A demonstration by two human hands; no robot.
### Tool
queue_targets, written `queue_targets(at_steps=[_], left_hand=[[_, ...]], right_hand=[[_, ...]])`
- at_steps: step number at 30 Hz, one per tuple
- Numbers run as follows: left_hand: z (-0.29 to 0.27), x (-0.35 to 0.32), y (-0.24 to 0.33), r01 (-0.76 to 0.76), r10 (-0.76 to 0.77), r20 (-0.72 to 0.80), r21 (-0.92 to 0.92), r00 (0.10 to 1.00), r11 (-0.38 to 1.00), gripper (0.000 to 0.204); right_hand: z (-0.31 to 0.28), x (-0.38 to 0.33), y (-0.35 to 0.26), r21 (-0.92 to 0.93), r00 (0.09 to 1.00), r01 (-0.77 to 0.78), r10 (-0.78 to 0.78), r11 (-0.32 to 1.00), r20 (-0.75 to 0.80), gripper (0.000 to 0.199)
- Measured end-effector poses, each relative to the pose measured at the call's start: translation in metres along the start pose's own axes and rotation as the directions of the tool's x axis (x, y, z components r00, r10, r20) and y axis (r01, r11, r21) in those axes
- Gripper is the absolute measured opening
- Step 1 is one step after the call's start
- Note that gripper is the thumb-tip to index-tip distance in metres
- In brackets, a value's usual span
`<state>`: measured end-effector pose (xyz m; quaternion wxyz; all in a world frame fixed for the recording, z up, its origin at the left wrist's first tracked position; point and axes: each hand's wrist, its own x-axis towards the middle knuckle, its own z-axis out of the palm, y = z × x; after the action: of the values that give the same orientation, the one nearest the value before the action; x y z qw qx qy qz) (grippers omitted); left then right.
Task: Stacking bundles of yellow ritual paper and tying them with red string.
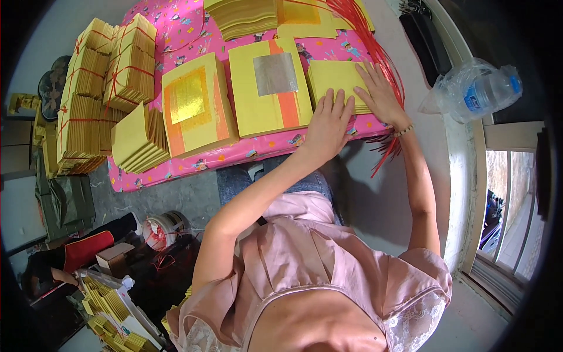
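A small stack of folded yellow paper (333,71) lies at the near right of the table. My left hand (329,126) rests its outstretched fingers on the stack's near edge. Spread over its right side are the fingers of my right hand (378,97), which wears a beaded bracelet. Just left of the stack is a thick yellow paper pile (241,73) with a silver square and an orange stripe on top. Further left sits another pile (217,126) bearing a gold square and orange bands. Beyond my right hand hangs a bunch of red strings (384,58), trailing over the table edge.
A pink patterned cloth (193,170) covers the table. Bundles tied with red string (88,88) stand at the left, beside fanned folded paper (141,138). More yellow stacks (243,17) lie at the back. A plastic bottle (487,97) is at the right; a bucket (161,230) stands lower left.
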<state>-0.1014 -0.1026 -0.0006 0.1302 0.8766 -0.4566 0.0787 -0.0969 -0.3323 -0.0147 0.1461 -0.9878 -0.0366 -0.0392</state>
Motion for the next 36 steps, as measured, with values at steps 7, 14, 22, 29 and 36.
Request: queue_targets(at_steps=[7,14,22,29,36], left_hand=[[-0.038,0.006,-0.046,-0.078,-0.115,-0.296,-0.568,0.948,0.820,0.037],[-0.059,-0.019,-0.080,0.070,-0.249,-0.235,-0.582,0.939,0.810,0.032],[-0.067,-0.055,-0.100,0.206,-0.289,-0.136,-0.434,0.948,0.877,0.033],[-0.075,-0.080,-0.103,0.230,-0.263,-0.046,-0.352,0.964,0.907,0.051],[-0.061,-0.087,-0.108,0.164,-0.201,-0.089,-0.317,0.975,0.934,0.049]], right_hand=[[-0.017,0.009,0.002,-0.001,0.997,-0.021,0.021,1.000,0.076,0.064],[-0.031,0.014,0.005,-0.028,0.998,0.016,-0.014,0.999,0.063,0.061],[-0.077,0.021,-0.061,0.097,0.964,0.222,-0.204,0.970,-0.169,0.044],[-0.061,0.023,-0.133,0.022,0.846,0.532,-0.531,0.846,-0.037,0.026],[-0.031,0.026,-0.147,-0.115,0.782,0.621,-0.606,0.775,0.145,0.029]])
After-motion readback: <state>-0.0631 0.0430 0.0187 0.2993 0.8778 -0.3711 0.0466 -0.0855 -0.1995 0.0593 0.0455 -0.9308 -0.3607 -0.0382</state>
